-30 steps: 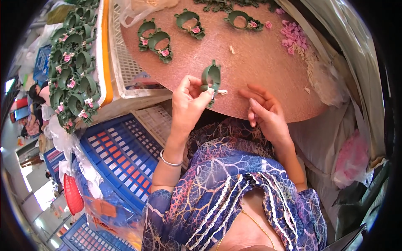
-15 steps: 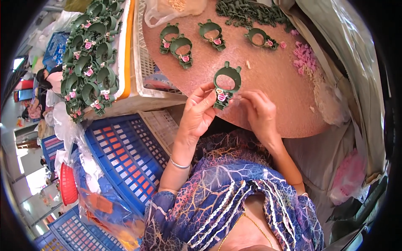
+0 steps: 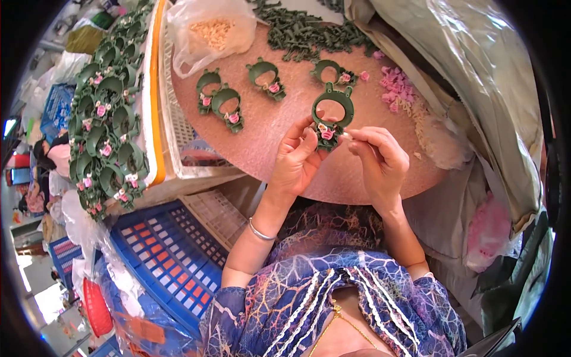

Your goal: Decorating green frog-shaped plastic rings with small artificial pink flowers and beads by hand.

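My left hand (image 3: 297,157) grips a dark green plastic ring-shaped piece (image 3: 347,113) by its lower end, with the round opening upright and two small knobs on top. A pink flower and small cream pieces sit on its lower part. Close by its right side, the thumb and fingers of my right hand (image 3: 380,157) pinch a small pale bit (image 3: 347,136), too small to name surely. Beyond my hands, similar green ring pieces (image 3: 226,108) with pink flowers lie on the round pinkish-brown table (image 3: 267,143).
A plastic bag (image 3: 244,38) of small cream pieces stands at the back. Dark green parts (image 3: 297,35) are heaped beside it, pink flowers (image 3: 397,88) and cream pieces (image 3: 425,128) to the right. Left, a white box (image 3: 156,107) is filled with finished-looking green pieces; blue baskets (image 3: 166,256) stand below.
The view has shifted, so the table items appear further left and lower. My right hand now reaches close against the green piece's right side with a small pale bit. The left keeps its grip.
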Tool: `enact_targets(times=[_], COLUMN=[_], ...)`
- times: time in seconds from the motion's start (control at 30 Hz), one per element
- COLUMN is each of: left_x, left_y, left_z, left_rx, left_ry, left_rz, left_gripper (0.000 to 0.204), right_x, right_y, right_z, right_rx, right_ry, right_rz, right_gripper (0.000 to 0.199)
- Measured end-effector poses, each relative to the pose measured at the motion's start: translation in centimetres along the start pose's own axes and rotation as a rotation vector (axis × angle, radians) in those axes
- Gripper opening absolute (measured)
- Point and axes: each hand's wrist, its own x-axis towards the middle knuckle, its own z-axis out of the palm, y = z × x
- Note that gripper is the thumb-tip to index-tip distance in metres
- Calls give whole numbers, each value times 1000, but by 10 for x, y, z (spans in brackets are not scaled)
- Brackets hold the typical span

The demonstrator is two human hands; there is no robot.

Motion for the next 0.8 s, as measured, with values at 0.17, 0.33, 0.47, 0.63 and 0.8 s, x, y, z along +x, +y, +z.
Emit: enact_targets(times=[0.17,0.33,0.47,0.63,0.8], left_x=[42,75,76,77,78], left_y=[-3,4,0,0,-4], left_z=[13,22,7,8,2], left_rx=[-9,14,107,61,43], left_ry=[-28,-79,-27,-59,-26], left_rz=[-6,67,150,137,124], left_gripper=[33,31,32,32,33], right_x=[34,70,84,90,89], right_y=[5,18,22,33,39], right_z=[-3,-8,-4,3,6], right_rx=[-52,-252,-274,-298,-273], right_ry=[60,95,50,20,24], right_rz=[-34,-278,-355,-312,-291], right_gripper=[13,14,14,15,17])
